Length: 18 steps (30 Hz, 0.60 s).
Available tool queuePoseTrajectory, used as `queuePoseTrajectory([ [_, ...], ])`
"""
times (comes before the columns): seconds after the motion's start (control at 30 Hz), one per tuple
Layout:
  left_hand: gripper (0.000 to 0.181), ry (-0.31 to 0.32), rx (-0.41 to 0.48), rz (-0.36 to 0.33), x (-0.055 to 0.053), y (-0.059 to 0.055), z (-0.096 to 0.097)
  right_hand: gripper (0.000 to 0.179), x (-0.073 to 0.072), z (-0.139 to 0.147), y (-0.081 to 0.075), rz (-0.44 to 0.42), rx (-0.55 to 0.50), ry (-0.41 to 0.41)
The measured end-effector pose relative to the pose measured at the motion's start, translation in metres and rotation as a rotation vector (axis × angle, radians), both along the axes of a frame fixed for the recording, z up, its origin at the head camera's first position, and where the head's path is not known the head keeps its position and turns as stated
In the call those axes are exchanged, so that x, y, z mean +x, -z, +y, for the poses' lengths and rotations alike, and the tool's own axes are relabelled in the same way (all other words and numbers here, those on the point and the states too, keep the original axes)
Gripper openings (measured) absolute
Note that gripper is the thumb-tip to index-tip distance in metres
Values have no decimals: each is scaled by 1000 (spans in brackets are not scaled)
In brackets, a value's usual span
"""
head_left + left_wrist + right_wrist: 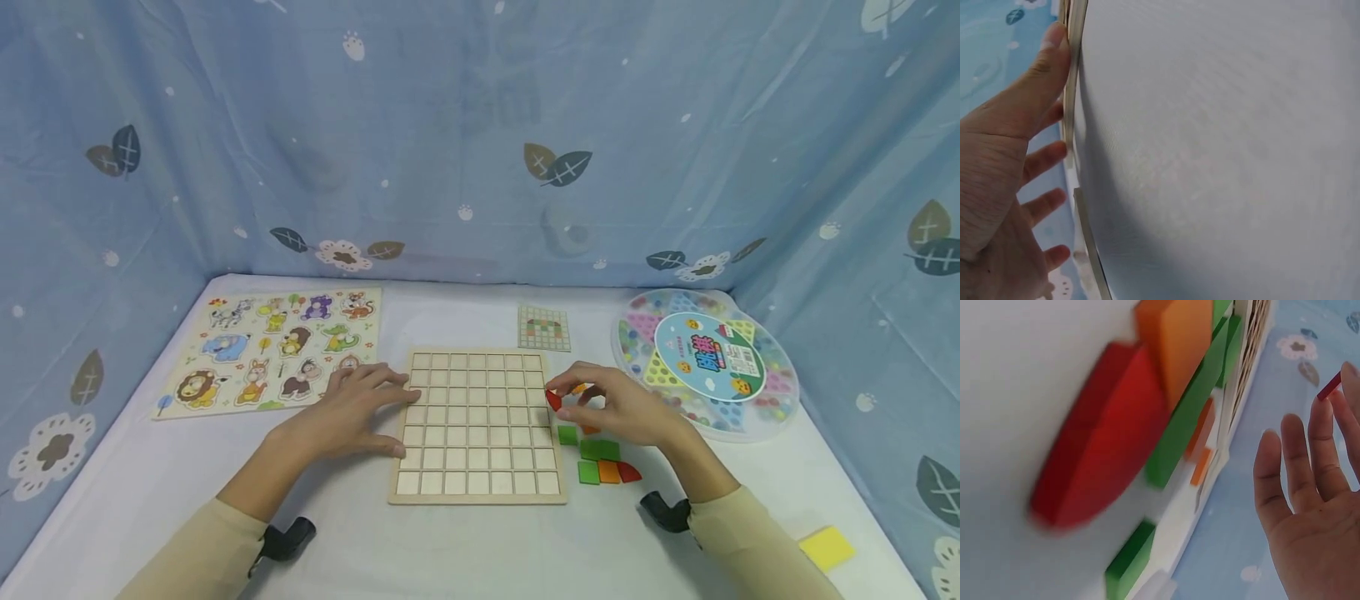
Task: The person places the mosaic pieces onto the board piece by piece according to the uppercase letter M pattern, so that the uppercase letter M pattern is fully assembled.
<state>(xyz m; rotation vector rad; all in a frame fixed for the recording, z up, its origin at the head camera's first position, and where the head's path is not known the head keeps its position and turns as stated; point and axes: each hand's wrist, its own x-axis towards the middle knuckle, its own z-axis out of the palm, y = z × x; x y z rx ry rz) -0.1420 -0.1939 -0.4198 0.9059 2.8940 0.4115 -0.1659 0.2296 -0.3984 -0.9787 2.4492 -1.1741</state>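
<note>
A square wooden grid board (480,500) lies on the white table. My left hand (341,421) touches its left edge, thumb and fingers spread, and in the left wrist view the thumb (1052,53) is against the rim. At the board's right edge my right hand (622,408) pinches a small red curved-sided block (553,401) between thumb and fingertip; the right wrist view shows this block (1329,386) edge-on. Beneath and beside that hand are green blocks (600,450), an orange block (609,472) and another red block (629,472). Other orange blocks are partly hidden by the fingers.
Behind the board lies a small pattern card (544,327). An animal picture puzzle (262,350) is at the back left. A round clear-lidded marble game box (705,362) sits at the back right, and a yellow block (827,548) at the front right. Blue curtains (465,142) enclose the table.
</note>
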Motion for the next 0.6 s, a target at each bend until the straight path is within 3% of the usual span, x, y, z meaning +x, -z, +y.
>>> queuePoseTrajectory([
  [0.33, 80, -26, 11, -56, -3, 1, -2, 30, -8, -31, -5, -23, -17, -20],
  [0.6, 85, -8, 1, -60, -7, 1, -2, 30, -16, -50, -8, -15, -30, -57],
])
